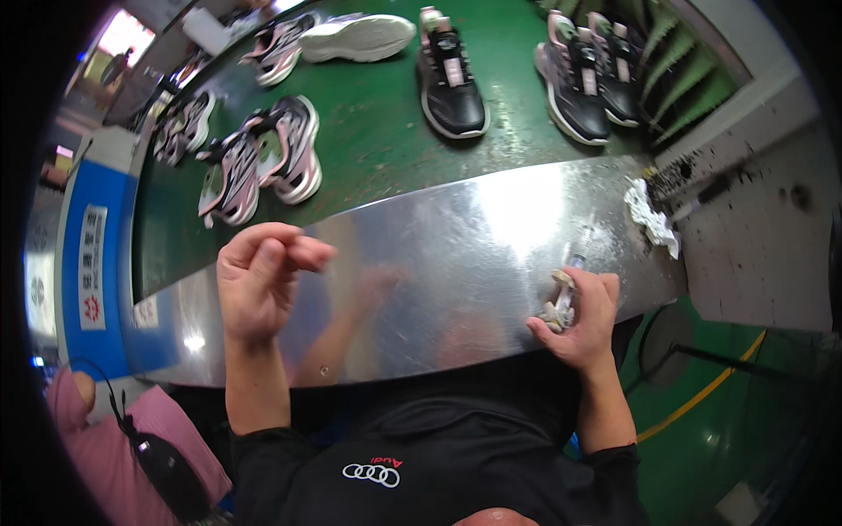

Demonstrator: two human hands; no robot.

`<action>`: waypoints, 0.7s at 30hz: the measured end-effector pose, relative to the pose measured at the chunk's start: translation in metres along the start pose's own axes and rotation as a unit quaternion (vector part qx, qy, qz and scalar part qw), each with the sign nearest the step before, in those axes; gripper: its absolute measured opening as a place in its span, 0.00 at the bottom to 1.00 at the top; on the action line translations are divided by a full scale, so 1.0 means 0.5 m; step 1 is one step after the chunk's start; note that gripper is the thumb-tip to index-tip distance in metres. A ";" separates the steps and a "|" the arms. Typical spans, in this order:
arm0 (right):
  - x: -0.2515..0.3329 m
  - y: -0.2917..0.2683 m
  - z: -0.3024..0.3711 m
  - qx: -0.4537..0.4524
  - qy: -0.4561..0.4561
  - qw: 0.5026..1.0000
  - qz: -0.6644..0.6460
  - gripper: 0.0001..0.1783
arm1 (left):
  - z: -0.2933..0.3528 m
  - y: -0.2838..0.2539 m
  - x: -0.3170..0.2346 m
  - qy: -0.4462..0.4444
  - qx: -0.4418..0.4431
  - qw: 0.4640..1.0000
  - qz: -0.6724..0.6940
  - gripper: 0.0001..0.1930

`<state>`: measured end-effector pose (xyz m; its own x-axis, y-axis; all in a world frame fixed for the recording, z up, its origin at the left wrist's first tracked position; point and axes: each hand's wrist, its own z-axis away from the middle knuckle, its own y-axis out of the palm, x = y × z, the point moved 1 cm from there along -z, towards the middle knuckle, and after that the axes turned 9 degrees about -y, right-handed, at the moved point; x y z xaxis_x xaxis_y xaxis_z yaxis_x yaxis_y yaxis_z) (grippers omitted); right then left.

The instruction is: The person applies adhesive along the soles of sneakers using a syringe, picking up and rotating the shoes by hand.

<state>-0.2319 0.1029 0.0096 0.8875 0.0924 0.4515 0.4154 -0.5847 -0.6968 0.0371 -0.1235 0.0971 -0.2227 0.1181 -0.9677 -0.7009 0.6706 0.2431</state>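
Observation:
My left hand (pixel 263 280) is raised over the left part of a shiny metal plate (pixel 421 289). Its fingers are bent and drawn together with the thumb, and nothing shows between them. At the plate's right side, my right hand (pixel 586 320) closes around a small white and beige lumpy object (pixel 558 309) that I cannot identify. Just beyond its fingers is a slim clear tube-like piece (pixel 578 259), partly hidden; I cannot tell whether the hand touches it.
Beyond the plate stand black sneakers (pixel 452 83), another black pair (pixel 579 83), and pink-grey sneakers (pixel 294 149) on a green surface. One shoe shows its white sole (pixel 360 39). Crumpled white paper (pixel 651 215) lies by the right wall. A person in pink (pixel 167 438) is at lower left.

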 end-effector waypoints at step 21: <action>0.007 0.005 0.021 -0.011 0.022 0.999 -0.024 0.37 | -0.289 -0.329 0.248 0.016 -0.288 0.852 -0.437 0.31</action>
<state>-0.2255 0.1103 0.0036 0.8567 0.0861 0.5085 0.4524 -0.5988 -0.6609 0.0267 -0.3250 -0.0530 0.5433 -0.2683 -0.7956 -0.8225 0.0199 -0.5684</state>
